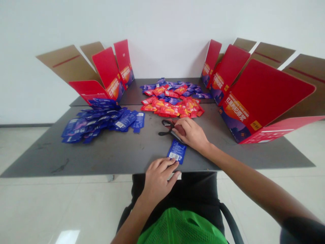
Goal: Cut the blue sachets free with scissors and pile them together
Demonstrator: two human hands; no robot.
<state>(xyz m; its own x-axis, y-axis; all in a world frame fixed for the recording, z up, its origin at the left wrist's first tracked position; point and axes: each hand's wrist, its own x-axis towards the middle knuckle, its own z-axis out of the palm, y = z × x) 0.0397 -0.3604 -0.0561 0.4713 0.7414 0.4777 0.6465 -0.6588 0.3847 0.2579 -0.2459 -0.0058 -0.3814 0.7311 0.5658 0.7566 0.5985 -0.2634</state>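
Scissors [171, 130] are gripped in the curled right hand [191, 134] at the far edge of the single blue packet [177, 149]. The packet's near edge is touched by fingertips of the left hand [158, 176], held loosely open without a grip. Blue packets [99, 118] are heaped left of that packet; red packets [170, 110] are piled beyond it.

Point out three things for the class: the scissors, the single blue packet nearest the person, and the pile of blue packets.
Scissors [166, 133]: head view, on a black handle loop.
Single blue packet [177, 150]: head view, on its printed face.
Pile of blue packets [98, 119]: head view, around its middle.
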